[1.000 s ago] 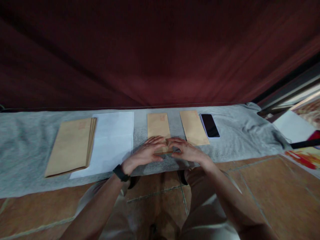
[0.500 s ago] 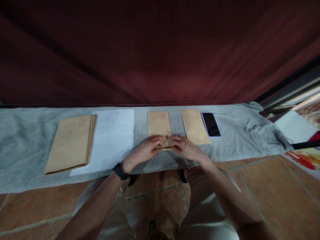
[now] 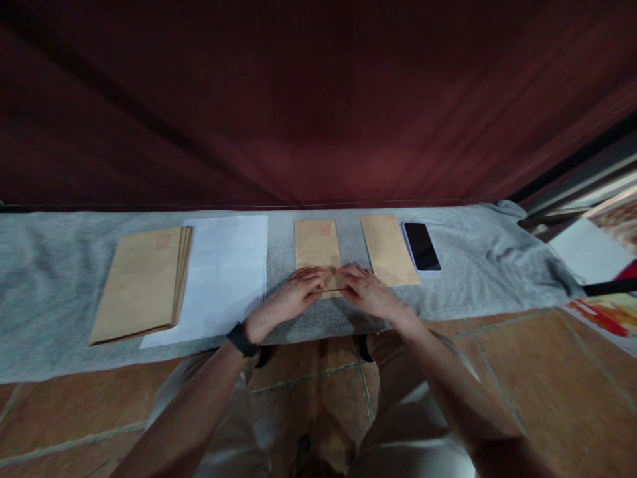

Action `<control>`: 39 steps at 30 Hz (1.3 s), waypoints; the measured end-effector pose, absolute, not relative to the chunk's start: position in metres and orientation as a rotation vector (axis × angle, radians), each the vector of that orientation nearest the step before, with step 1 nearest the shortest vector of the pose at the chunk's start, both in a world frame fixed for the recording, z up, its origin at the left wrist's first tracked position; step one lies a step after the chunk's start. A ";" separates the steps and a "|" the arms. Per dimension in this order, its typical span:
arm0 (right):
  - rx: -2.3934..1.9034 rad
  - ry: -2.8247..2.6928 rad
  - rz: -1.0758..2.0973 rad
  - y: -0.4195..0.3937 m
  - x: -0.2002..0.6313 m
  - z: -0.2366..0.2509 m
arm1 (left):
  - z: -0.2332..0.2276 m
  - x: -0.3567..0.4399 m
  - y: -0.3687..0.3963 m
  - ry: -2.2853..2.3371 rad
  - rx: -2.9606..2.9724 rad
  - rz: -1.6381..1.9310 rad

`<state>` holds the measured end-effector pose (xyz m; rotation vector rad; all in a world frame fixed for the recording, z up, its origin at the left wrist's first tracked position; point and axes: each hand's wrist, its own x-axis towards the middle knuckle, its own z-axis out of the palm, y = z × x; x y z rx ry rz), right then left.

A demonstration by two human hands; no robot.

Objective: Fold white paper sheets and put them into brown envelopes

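Observation:
In front of me a brown envelope (image 3: 317, 242) with a small red print at its far end lies lengthwise on the grey cloth. My left hand (image 3: 301, 290) is closed on the left side of its near end, fingers curled and thumb low. Opposite it, my right hand (image 3: 364, 288) grips the right side of the same end. A crease or flap edge runs across the envelope between my thumbs. My fingers partly cover this near end. To the right lies another brown envelope (image 3: 388, 249), apart from my right hand.
Left of my hands are white paper sheets (image 3: 226, 265), partly under a stack of brown envelopes (image 3: 139, 279). A phone (image 3: 422, 247) lies at the right. Behind the grey cloth (image 3: 478, 259) hangs a dark red curtain (image 3: 318, 119). Tiled floor (image 3: 308, 398) shows below.
My thumbs and fingers have shifted very slightly at the envelope's near end, and the flap edge there now lies flatter. The other things have stayed in place.

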<state>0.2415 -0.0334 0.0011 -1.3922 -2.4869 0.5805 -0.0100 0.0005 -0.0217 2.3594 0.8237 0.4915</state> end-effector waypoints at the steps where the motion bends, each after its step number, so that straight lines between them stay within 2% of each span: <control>1: -1.388 -2.489 0.581 -0.033 0.241 0.002 | -0.022 -0.010 0.000 0.825 2.358 0.490; 7: -1.388 -2.409 0.561 -0.032 0.238 -0.005 | -0.025 -0.007 -0.001 0.867 2.345 0.496; 13: -1.420 -2.173 0.454 -0.046 0.197 -0.023 | -0.050 -0.009 0.002 1.102 2.274 0.607; 18: -1.412 -2.263 0.330 -0.058 0.164 -0.041 | -0.063 -0.018 0.006 1.289 2.318 0.487; 27: -1.607 -2.272 -0.010 -0.054 0.164 -0.058 | -0.044 -0.022 -0.006 1.444 2.528 0.145; 39: -1.745 -2.206 -0.034 -0.052 0.192 -0.060 | -0.033 -0.026 -0.013 1.490 2.647 0.029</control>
